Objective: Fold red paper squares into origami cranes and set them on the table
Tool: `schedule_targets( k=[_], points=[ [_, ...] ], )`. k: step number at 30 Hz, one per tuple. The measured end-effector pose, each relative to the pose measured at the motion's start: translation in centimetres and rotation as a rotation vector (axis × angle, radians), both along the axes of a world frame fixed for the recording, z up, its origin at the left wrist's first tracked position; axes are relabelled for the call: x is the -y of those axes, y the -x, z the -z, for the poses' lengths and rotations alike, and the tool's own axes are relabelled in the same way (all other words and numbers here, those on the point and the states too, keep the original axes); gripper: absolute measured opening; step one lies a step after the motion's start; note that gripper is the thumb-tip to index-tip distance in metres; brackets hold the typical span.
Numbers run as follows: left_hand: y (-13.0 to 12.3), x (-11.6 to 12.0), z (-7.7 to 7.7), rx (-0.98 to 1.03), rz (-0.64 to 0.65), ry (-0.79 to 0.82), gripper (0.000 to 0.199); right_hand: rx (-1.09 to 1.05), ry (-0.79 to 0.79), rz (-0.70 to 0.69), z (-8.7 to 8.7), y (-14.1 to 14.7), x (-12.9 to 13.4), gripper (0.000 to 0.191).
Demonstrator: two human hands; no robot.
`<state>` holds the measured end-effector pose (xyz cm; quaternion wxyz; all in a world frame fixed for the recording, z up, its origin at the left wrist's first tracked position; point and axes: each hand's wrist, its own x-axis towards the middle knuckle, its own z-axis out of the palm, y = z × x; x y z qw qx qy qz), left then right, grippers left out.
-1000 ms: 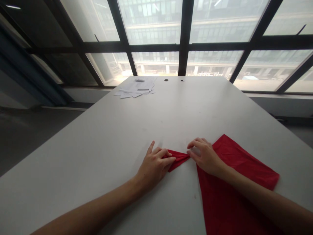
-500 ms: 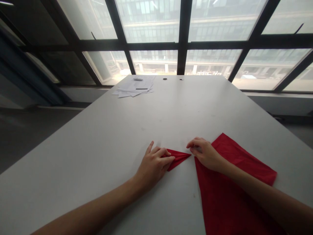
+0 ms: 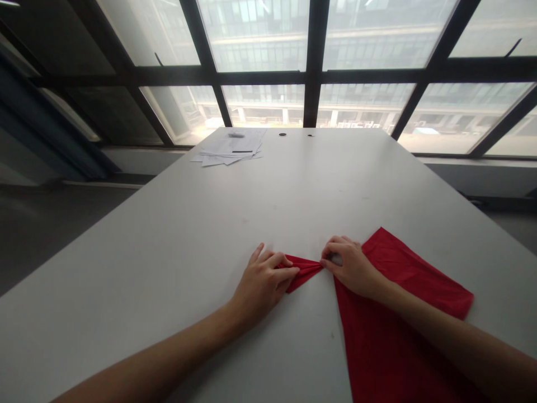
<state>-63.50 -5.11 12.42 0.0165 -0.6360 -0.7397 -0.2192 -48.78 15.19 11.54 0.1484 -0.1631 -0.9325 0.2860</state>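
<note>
Right hand has shifted: thumb and fingertip now pinch the pointed tip of the folded red piece; half a second ago they sat just off it. Left hand is about where it was, bent fingers resting on the wide end of that piece, one finger sticking out to the side. Can't tell if its thumb grips too; hidden from here.

Folded red piece lies on the white table, between the two hands, pleats running to the tip at the right hand. Bigger red sheet lies flat just right of it, partly under the right hand and forearm, lightly creased, near edge out of view. Can't tell if hand touches sheet.

Far end of table: loose papers overlapping on the left, small object on top, too small to make out. Dark round spot to their right. Black-framed windows beyond, blue curtain at left.
</note>
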Motion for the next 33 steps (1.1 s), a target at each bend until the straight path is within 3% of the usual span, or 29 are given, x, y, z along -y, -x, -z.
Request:
schedule_targets(
  k=[4,6,9,12,16,27,33],
  points=[
    [0.0,0.0,0.0,-0.003,-0.001,-0.001,0.019,-0.053,-0.011,-0.004,-0.9,-0.4,0.4,0.016],
    [0.0,0.1,0.1,-0.007,0.005,-0.003,0.02,-0.093,-0.128,-0.012,-1.7,-1.1,1.7,0.025],
    [0.1,0.0,0.2,-0.013,0.007,-0.014,0.02,-0.053,-0.341,-0.202,-2.2,-2.2,4.3,0.043],
    [0.1,0.0,0.2,-0.006,0.006,-0.016,0.02,0.035,-0.402,-0.345,-1.4,-2.9,5.9,0.074],
    [0.1,0.0,-0.1,0.033,0.016,-0.005,0.018,0.093,-0.39,-0.363,0.2,-3.1,5.7,0.094],
    [0.9,-0.5,0.3,0.18,-0.029,-0.051,0.012,0.072,-0.42,-0.337,0.8,-3.0,5.7,0.095],
    [-0.4,0.3,-0.1,-0.038,-0.009,0.034,0.029,0.052,-0.442,-0.312,0.9,-2.7,6.0,0.091]
  ],
)
